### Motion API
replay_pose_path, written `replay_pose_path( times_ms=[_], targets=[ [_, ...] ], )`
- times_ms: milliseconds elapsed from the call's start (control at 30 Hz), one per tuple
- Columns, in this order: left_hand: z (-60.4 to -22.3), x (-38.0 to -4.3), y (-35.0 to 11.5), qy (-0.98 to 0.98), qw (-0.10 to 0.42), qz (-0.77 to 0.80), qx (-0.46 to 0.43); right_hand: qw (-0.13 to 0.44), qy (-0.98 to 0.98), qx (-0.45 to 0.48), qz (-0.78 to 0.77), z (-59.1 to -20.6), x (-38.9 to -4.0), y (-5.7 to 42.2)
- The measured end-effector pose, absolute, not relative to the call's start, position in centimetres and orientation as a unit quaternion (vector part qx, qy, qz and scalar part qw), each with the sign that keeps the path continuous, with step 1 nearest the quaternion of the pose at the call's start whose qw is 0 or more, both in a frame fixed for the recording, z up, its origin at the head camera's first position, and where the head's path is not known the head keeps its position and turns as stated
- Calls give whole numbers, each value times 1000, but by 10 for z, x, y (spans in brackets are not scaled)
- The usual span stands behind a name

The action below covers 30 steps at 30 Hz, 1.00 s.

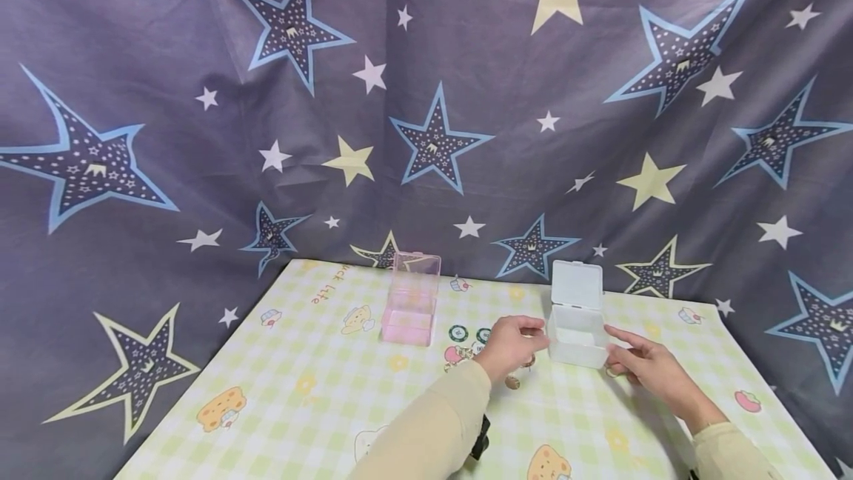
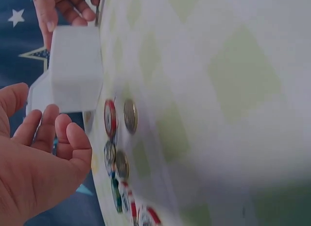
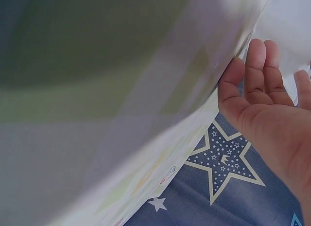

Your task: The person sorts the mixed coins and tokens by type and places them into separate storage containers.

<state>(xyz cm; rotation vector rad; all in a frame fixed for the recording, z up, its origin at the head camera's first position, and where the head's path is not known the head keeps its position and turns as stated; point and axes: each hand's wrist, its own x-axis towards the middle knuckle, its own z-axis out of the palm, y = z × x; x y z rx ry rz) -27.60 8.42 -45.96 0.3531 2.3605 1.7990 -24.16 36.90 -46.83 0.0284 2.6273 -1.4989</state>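
Note:
A small white plastic box [image 1: 577, 333] stands on the table with its hinged lid [image 1: 577, 284] raised behind it. My left hand [image 1: 512, 347] is at the box's left side, fingertips right beside the wall, fingers loosely bent in the left wrist view. At the opposite side, my right hand [image 1: 643, 365] has its fingers against the right wall, as the right wrist view shows too. Neither hand is curled round the box. Below the left hand lie a red-and-white chip [image 2: 111, 118], a brass-coloured coin [image 2: 130, 116] and several more chips and coins, partly hidden in the head view.
A clear pink box [image 1: 408, 326] with its lid up stands left of the chips. Green chips [image 1: 458, 333] lie between the two boxes. The green checked tablecloth [image 1: 300, 361] covers the table, and a star-patterned curtain [image 1: 426, 58] hangs along its back edge.

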Motion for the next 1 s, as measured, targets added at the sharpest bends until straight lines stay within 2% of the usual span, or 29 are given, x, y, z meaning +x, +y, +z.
replay_pose_path(
  times_ms=[267, 500, 1000],
  targets=[
    [-462, -291, 48, 825, 48, 549, 128, 61, 868, 10, -493, -466, -240, 368],
    [-477, -300, 27, 898, 3, 414, 150, 67, 864, 8, -499, -468, -241, 369],
    [-493, -288, 59, 957, -50, 183, 221, 66, 862, 13, -502, -470, -242, 370]
  ],
)
